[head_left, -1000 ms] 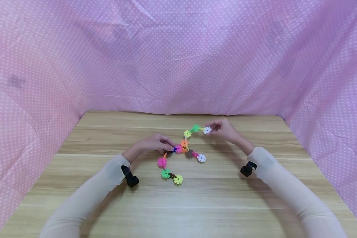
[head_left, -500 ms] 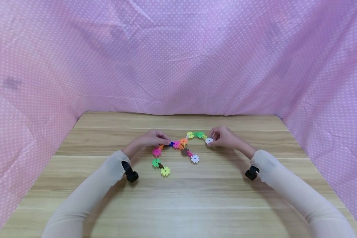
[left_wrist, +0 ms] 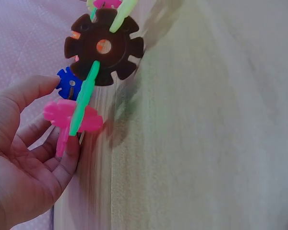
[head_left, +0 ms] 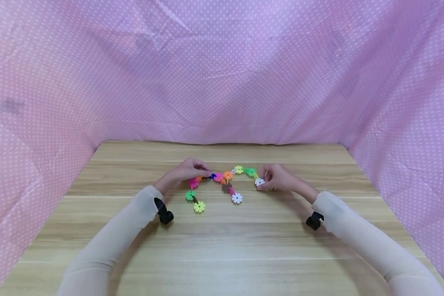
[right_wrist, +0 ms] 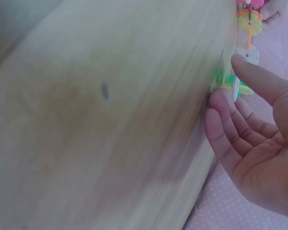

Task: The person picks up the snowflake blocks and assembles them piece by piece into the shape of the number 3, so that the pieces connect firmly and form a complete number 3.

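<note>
A branching chain of notched plastic snowflake discs, joined by their slots, lies across the middle of the table in the head view. My left hand (head_left: 186,169) pinches the chain by a blue disc (head_left: 212,176); close up in the left wrist view, the thumb meets this disc's edge. Nearer that camera hang a brown disc (left_wrist: 86,50), an edge-on green disc (left_wrist: 81,108) and pink discs (left_wrist: 86,120). At the chain's right end my right hand (head_left: 281,178) pinches a white disc (head_left: 259,181). Another white disc (head_left: 237,198) and a yellow disc (head_left: 199,206) end two branches toward me.
The pale wooden table (head_left: 222,255) extends under both arms. Behind it and at both sides hangs a pink cloth (head_left: 222,74) with white dots. A small dark mark (right_wrist: 105,91) shows on the wood in the right wrist view.
The right hand has come down and toward me with the white disc. My left hand has moved slightly left and away, and the chain's left branch has shifted left and back.
</note>
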### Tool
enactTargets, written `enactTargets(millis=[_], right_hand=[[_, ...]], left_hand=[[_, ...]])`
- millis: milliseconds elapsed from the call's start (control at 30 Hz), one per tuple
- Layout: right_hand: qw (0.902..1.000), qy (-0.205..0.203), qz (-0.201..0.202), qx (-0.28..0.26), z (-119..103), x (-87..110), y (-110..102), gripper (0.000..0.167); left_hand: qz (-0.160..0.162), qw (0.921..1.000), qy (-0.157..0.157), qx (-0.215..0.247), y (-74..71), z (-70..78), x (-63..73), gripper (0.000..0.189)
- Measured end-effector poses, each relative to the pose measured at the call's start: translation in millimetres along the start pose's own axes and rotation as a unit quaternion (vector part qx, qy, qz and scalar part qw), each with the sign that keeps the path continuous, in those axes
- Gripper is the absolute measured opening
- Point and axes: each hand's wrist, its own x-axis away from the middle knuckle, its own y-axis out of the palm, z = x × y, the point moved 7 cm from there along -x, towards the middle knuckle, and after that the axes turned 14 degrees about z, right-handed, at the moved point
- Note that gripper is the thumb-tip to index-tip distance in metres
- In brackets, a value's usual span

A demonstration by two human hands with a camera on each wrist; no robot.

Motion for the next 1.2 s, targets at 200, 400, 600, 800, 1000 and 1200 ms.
enactTargets(millis=[200,400,600,800,1000,1200], right_hand=[[0.9997,-0.002,-0.020,-0.010,1.0,-2.4,-2.5,0.031],[0.9997,-0.007,-0.007,-0.024,1.6,-14.8,-17.0,0.038],[0.9981,-0.030,-0.024,-0.048,0.0,-27.8,-20.9,0.043],[0.9935,-0.032,-0.097,-0.049,4.5,-36.0,-10.4,0.047],[0.9911,-0.023,-0.126,-0.035,8.5,-44.8,1.9,0.049],[0.9895,-0.004,-0.131,-0.061,11.4,-47.0,7.8,0.048]], left_hand=[[0.011,0.9998,0.017,0.002,-1.5,-1.9,-0.4,0.035],[0.010,0.9987,0.047,0.017,-13.9,-4.6,15.5,0.043],[-0.021,0.9975,0.042,0.053,-29.0,-15.9,31.8,0.046],[-0.059,0.9952,0.057,0.052,-31.6,-19.9,35.6,0.045],[-0.083,0.9931,0.062,0.055,-29.2,-17.9,35.2,0.046],[-0.100,0.9928,0.044,0.050,-29.3,-22.4,33.3,0.045]])
